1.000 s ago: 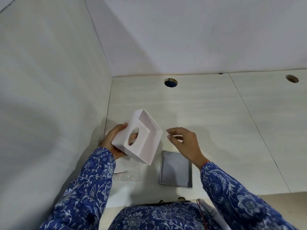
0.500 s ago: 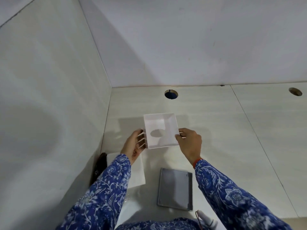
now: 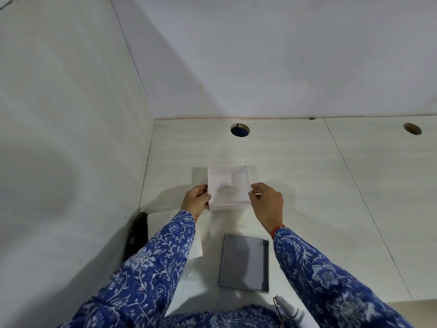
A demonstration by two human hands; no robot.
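Note:
A white square box [image 3: 228,172], shallow and open at the top with an oval hole in its floor, lies flat on the pale desk [image 3: 319,185]. My left hand [image 3: 195,201] grips its left wall with curled fingers. My right hand [image 3: 267,202] pinches its right wall between thumb and fingers. A grey flat square panel [image 3: 244,265] lies on the desk nearer to me, between my two blue patterned sleeves.
Walls close the desk off at the left and the back. Two round cable holes [image 3: 240,130] [image 3: 412,128] sit near the back wall. A white sheet [image 3: 197,249] and a black object [image 3: 137,233] lie by the left wall. A clear plastic wrapper [image 3: 192,275] lies near me.
The box was tilted up in my left hand alone; it now lies flat on the desk farther back. My right hand has come onto its right wall.

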